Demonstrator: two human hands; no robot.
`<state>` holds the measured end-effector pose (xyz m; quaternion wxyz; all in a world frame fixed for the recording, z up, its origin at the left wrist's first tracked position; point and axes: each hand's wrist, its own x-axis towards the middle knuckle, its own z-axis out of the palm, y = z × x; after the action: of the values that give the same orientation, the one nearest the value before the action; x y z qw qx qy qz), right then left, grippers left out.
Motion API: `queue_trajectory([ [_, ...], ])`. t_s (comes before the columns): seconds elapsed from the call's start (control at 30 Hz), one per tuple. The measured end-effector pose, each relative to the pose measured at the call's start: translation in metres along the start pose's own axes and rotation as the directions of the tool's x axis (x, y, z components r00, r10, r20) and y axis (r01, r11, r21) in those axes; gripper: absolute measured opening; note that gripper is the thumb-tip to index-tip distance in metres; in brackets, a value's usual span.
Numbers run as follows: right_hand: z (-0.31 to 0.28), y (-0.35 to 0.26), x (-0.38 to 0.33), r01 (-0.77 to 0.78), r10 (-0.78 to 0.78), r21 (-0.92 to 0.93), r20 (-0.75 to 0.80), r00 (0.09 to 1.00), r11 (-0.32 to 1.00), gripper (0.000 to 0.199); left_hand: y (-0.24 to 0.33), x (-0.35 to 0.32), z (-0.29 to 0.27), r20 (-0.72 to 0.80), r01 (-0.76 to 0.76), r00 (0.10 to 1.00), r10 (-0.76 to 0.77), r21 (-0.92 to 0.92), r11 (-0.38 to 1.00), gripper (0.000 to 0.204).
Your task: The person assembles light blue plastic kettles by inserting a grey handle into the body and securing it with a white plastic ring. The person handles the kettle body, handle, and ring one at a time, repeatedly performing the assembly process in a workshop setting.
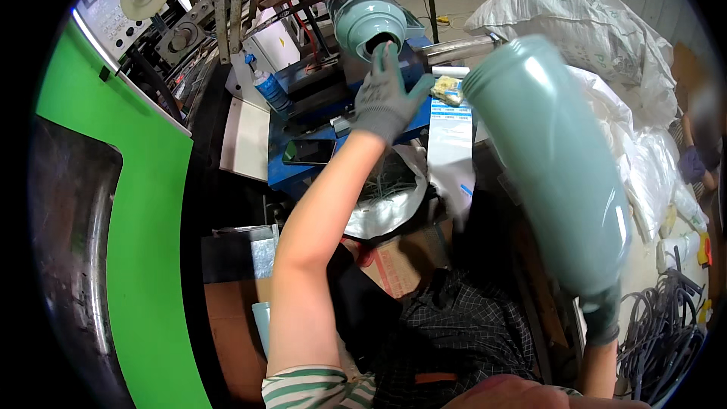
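My left hand [386, 95], in a grey glove, reaches forward with fingers stretched out and thumb apart. Its fingertips are at the dark open mouth of a glossy grey-green cylinder [369, 21] lying in the machine frame; I cannot tell whether they touch it. On the right, my gloved right hand [602, 314] grips the lower end of a second, large grey-green cylinder [549, 167]. That cylinder is tilted, its ridged neck up and to the left, and it looks slightly blurred. The right fingers are partly hidden behind its base.
A phone [309, 151], a blue-labelled bottle [271, 92] and a yellowish cloth [447, 91] lie around the blue bench [284, 173]. A green panel [144, 204] stands left. White sacks [575, 30] and coiled black cable [659, 333] are at right. A lined bag [386, 204] sits below the bench.
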<state>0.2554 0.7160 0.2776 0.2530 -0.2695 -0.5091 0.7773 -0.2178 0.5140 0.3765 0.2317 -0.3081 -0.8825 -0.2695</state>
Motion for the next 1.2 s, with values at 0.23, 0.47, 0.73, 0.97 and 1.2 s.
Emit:
queue_trajectory([
  [0.23, 0.038, -0.054, 0.037, 0.205, -0.207, -0.195, 0.006, 0.978, 0.959, 0.098, 0.009, -0.068, -0.008, -0.175, -0.251, 0.951, 0.257, 0.053, 0.966, 0.053],
  [0.47, 0.15, -0.108, 0.134, 0.227, -0.161, -0.293, 0.233, 0.959, 0.929, 0.083, -0.015, -0.243, -0.135, -0.45, -0.234, 0.841, 0.3, 0.197, 0.952, 0.039],
  [0.73, 0.396, -0.017, 0.222, 0.346, -0.256, -0.148, 0.426, 0.868, 0.926, 0.078, -0.012, -0.305, -0.128, -0.198, -0.321, 0.938, 0.283, -0.195, 0.927, 0.042],
  [0.97, 0.469, 0.011, 0.318, -0.454, -0.212, 0.615, 0.715, 0.667, 0.644, 0.065, 0.005, -0.315, -0.126, 0.079, -0.327, 0.926, 0.37, -0.325, 0.887, 0.036],
  [1.2, 0.422, 0.052, 0.28, 0.328, -0.43, 0.307, 0.373, 0.822, 0.893, 0.065, 0.013, -0.33, -0.077, 0.088, -0.363, 0.876, 0.474, -0.528, 0.768, 0.028],
])
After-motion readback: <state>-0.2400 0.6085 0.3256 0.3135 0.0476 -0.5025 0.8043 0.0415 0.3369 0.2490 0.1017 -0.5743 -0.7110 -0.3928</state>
